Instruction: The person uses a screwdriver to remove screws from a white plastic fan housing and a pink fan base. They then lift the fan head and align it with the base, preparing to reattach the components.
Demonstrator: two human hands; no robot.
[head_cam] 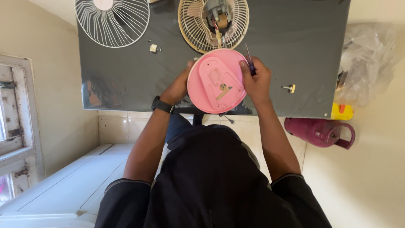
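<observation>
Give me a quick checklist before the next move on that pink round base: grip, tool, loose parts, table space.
1. Pink round base held on both sides: ok, left hand on its left edge, right hand on its right edge.
2. Screwdriver in hand: ok, pinched in the right hand along with the base, tip pointing away.
3. Underside facing up: ok, recess and small fitting visible.
4. Loose small parts kept on the dark table: ok, white piece and another piece lie apart from the base.
5. Fan grilles clear: ok, white grille and motor grille sit beyond the hands.
6. Screws all out: cannot tell.
</observation>
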